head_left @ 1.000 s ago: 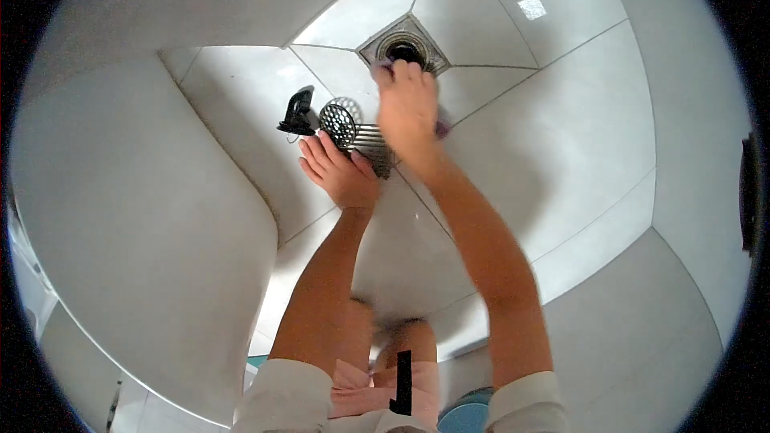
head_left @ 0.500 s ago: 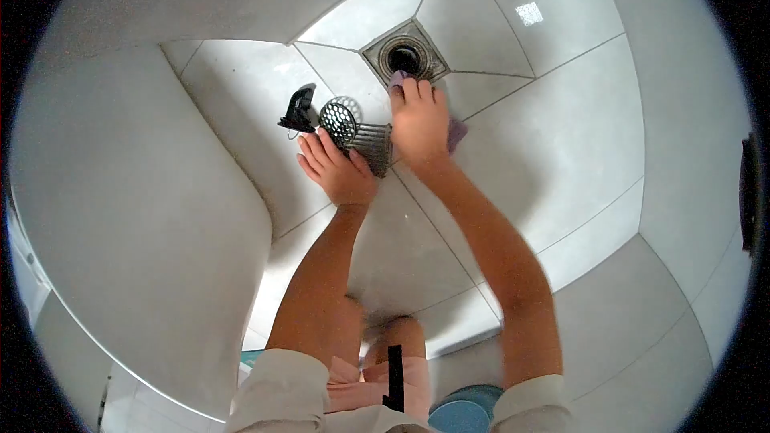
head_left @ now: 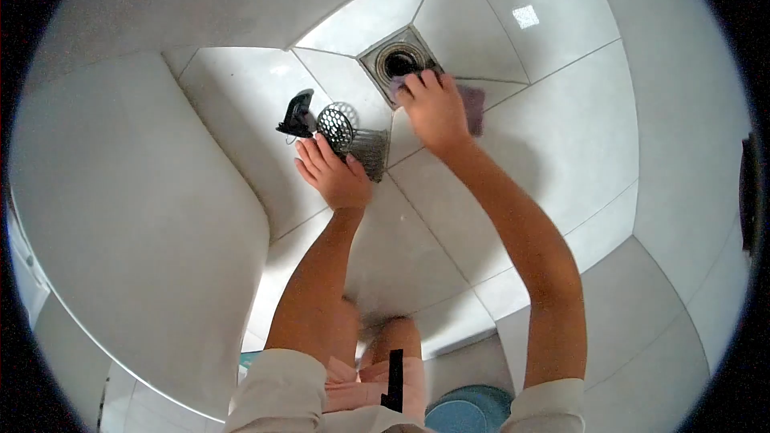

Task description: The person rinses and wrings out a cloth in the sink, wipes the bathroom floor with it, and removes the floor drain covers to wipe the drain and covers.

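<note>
My right hand point(head_left: 435, 112) is closed on a purple cloth point(head_left: 473, 104) at the lower right edge of the square floor drain point(head_left: 370, 62). Part of the cloth hangs out beside the hand, over the tile. The drain's round hole is uncovered and dark inside. My left hand point(head_left: 340, 178) lies palm down with its fingers stretched out, holding nothing I can see. Its fingertips are close to a round perforated strainer point(head_left: 335, 127) and a black plastic drain part point(head_left: 297, 115). A ribbed metal drain grate point(head_left: 372, 148) is beside the thumb; whether they touch, I cannot tell.
White floor tiles point(head_left: 561, 120) slope around the drain. A smooth white curved fixture point(head_left: 160, 216) rises on the left, and a pale wall point(head_left: 674, 112) stands on the right. Blue footwear point(head_left: 469, 410) shows at the bottom, beside my legs.
My right hand has shifted slightly right with the cloth, and more of the cloth shows beyond the hand. The left hand stays in nearly the same place.
</note>
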A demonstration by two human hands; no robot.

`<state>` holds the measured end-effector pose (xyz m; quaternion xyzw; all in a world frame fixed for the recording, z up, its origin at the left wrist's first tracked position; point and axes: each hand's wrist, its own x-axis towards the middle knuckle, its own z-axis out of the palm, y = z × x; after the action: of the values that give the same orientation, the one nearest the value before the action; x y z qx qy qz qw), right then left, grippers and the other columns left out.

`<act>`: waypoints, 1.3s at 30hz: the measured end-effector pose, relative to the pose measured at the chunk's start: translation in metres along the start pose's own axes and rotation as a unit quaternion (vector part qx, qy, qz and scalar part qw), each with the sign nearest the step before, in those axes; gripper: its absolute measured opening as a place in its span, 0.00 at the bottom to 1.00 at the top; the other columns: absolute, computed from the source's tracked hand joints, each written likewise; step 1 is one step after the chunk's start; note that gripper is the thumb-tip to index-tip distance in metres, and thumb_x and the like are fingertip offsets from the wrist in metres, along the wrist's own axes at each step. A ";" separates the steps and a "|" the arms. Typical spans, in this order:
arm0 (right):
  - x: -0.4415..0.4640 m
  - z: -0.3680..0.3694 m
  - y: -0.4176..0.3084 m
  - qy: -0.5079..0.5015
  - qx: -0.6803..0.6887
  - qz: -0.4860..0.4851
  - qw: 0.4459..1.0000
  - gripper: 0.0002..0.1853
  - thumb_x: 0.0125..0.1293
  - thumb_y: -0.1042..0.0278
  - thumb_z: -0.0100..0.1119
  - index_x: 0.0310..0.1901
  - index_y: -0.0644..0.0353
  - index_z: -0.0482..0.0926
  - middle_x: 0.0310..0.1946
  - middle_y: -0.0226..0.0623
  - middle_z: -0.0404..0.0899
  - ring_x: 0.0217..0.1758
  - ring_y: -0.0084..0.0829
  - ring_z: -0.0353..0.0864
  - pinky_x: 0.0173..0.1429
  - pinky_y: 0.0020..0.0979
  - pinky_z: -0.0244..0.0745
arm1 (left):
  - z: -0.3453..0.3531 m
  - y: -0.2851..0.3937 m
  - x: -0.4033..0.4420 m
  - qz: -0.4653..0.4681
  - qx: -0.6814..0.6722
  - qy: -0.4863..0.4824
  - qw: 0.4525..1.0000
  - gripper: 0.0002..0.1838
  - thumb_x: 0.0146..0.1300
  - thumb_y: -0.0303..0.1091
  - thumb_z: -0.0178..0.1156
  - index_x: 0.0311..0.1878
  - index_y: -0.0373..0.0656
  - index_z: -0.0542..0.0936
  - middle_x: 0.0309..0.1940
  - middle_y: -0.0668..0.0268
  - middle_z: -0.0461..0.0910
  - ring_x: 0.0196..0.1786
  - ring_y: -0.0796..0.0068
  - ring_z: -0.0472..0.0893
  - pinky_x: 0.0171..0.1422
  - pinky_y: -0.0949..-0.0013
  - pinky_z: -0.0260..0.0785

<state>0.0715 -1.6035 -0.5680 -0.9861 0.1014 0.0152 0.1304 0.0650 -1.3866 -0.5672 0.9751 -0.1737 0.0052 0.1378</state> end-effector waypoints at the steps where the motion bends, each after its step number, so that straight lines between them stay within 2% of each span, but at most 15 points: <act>1: 0.001 0.004 0.014 -0.004 -0.020 -0.008 1.000 0.11 0.58 0.65 0.58 0.42 0.57 0.82 0.44 0.36 0.76 0.54 0.40 0.72 0.55 0.43 0.68 | 0.001 -0.001 0.001 -0.007 0.000 -0.007 1.000 0.34 0.69 0.39 0.46 0.74 0.30 0.54 0.74 0.40 0.53 0.79 0.39 0.47 0.78 0.36 0.35; 2: 0.009 -0.043 0.025 -0.028 -0.145 -0.080 0.986 0.13 0.58 0.64 0.58 0.43 0.57 0.82 0.45 0.36 0.76 0.55 0.39 0.72 0.54 0.42 0.68 | 0.000 -0.001 0.000 -0.007 -0.004 -0.010 1.000 0.34 0.69 0.40 0.46 0.74 0.30 0.54 0.74 0.39 0.53 0.79 0.39 0.47 0.78 0.36 0.35; 5: 0.008 -0.026 0.025 0.018 -0.167 -0.047 0.985 0.13 0.58 0.64 0.58 0.43 0.57 0.83 0.46 0.36 0.76 0.54 0.39 0.72 0.54 0.43 0.68 | 0.000 -0.002 0.000 -0.001 -0.011 -0.010 1.000 0.34 0.69 0.39 0.47 0.73 0.29 0.54 0.74 0.39 0.52 0.79 0.38 0.47 0.78 0.36 0.35; 6: 0.009 -0.028 0.014 0.005 -0.136 0.004 0.991 0.12 0.58 0.64 0.58 0.42 0.57 0.83 0.47 0.36 0.76 0.53 0.39 0.72 0.54 0.44 0.68 | 0.000 -0.001 0.003 0.001 -0.011 -0.006 1.000 0.34 0.69 0.39 0.47 0.73 0.29 0.54 0.74 0.39 0.52 0.79 0.38 0.47 0.78 0.36 0.35; 9: 0.001 -0.011 -0.031 0.010 -0.074 -0.025 0.997 0.11 0.55 0.67 0.58 0.40 0.52 0.84 0.47 0.31 0.75 0.52 0.37 0.73 0.53 0.42 0.69 | 0.000 -0.001 0.001 -0.009 -0.005 -0.013 1.000 0.35 0.68 0.38 0.47 0.73 0.29 0.54 0.74 0.38 0.52 0.78 0.37 0.47 0.78 0.36 0.35; 13: -0.010 -0.020 -0.013 -0.021 -0.015 -0.031 0.999 0.12 0.58 0.65 0.57 0.43 0.58 0.82 0.49 0.36 0.75 0.53 0.40 0.72 0.55 0.44 0.68 | 0.000 -0.002 -0.001 -0.009 -0.004 -0.012 1.000 0.34 0.69 0.38 0.47 0.73 0.28 0.55 0.74 0.38 0.52 0.78 0.37 0.47 0.78 0.36 0.35; 16: -0.013 -0.038 0.027 -0.039 -0.080 0.006 0.996 0.16 0.59 0.67 0.57 0.50 0.56 0.79 0.50 0.37 0.75 0.55 0.42 0.73 0.57 0.45 0.69 | 0.002 -0.003 -0.002 -0.009 -0.008 -0.012 1.000 0.36 0.66 0.39 0.49 0.73 0.29 0.55 0.74 0.39 0.53 0.78 0.37 0.47 0.78 0.35 0.35; 19: -0.018 -0.035 0.034 -0.021 -0.112 -0.002 0.994 0.21 0.59 0.68 0.57 0.57 0.51 0.76 0.52 0.39 0.74 0.56 0.44 0.73 0.57 0.45 0.69 | 0.003 -0.006 -0.001 -0.004 -0.006 -0.011 1.000 0.37 0.64 0.39 0.51 0.72 0.29 0.56 0.73 0.40 0.53 0.78 0.37 0.47 0.78 0.35 0.35; 22: -0.011 -0.025 0.025 0.064 -0.016 0.089 0.994 0.23 0.60 0.69 0.56 0.59 0.47 0.76 0.54 0.39 0.74 0.55 0.44 0.74 0.57 0.45 0.70 | 0.003 -0.005 -0.001 -0.017 -0.003 -0.027 0.999 0.37 0.64 0.38 0.50 0.73 0.29 0.55 0.73 0.40 0.53 0.79 0.37 0.46 0.78 0.34 0.35; 25: 0.011 -0.013 0.018 0.140 0.008 0.089 0.986 0.23 0.61 0.71 0.54 0.60 0.51 0.75 0.55 0.40 0.74 0.55 0.44 0.74 0.57 0.45 0.70 | 0.004 -0.005 -0.002 -0.005 0.001 -0.013 1.000 0.36 0.65 0.39 0.49 0.73 0.29 0.55 0.73 0.40 0.53 0.79 0.37 0.46 0.78 0.34 0.35; 29: 0.049 -0.006 -0.017 0.065 -0.041 0.107 0.991 0.21 0.62 0.70 0.53 0.58 0.62 0.74 0.51 0.42 0.74 0.52 0.42 0.74 0.56 0.42 0.69 | 0.000 -0.003 0.000 0.000 0.009 -0.016 1.000 0.36 0.66 0.39 0.48 0.73 0.28 0.55 0.74 0.39 0.52 0.78 0.36 0.46 0.78 0.34 0.36; 31: 0.057 0.003 -0.043 0.096 -0.014 0.161 0.982 0.16 0.56 0.76 0.55 0.48 0.66 0.77 0.45 0.40 0.74 0.50 0.43 0.73 0.50 0.40 0.68 | -0.001 0.000 0.000 0.000 0.005 -0.007 1.000 0.36 0.66 0.39 0.48 0.72 0.27 0.55 0.74 0.39 0.52 0.78 0.36 0.46 0.77 0.33 0.36; 34: 0.044 0.012 -0.072 0.135 0.025 0.079 0.987 0.18 0.54 0.74 0.57 0.49 0.65 0.80 0.42 0.37 0.74 0.46 0.38 0.72 0.46 0.37 0.66 | -0.001 0.000 0.000 0.000 0.002 -0.011 1.000 0.36 0.65 0.38 0.48 0.73 0.27 0.54 0.74 0.38 0.52 0.78 0.35 0.46 0.78 0.34 0.35; 35: 0.044 0.012 -0.065 0.137 0.023 0.079 0.987 0.18 0.54 0.74 0.57 0.49 0.65 0.80 0.42 0.37 0.74 0.46 0.38 0.72 0.46 0.37 0.66 | -0.001 0.001 0.001 0.001 0.000 -0.009 1.000 0.36 0.65 0.38 0.48 0.73 0.27 0.54 0.74 0.38 0.52 0.78 0.35 0.46 0.78 0.34 0.35; 39: 0.047 -0.009 -0.004 0.078 -0.076 -0.108 0.988 0.17 0.59 0.67 0.56 0.51 0.59 0.78 0.45 0.35 0.74 0.49 0.35 0.73 0.50 0.38 0.67 | 0.000 -0.001 0.001 -0.004 -0.013 -0.011 1.000 0.37 0.64 0.37 0.49 0.73 0.27 0.54 0.74 0.38 0.52 0.78 0.35 0.47 0.78 0.35 0.34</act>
<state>0.1181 -1.6109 -0.5611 -0.9965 0.0030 -0.0680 0.0478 0.0660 -1.3861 -0.5678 0.9739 -0.1717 -0.0084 0.1484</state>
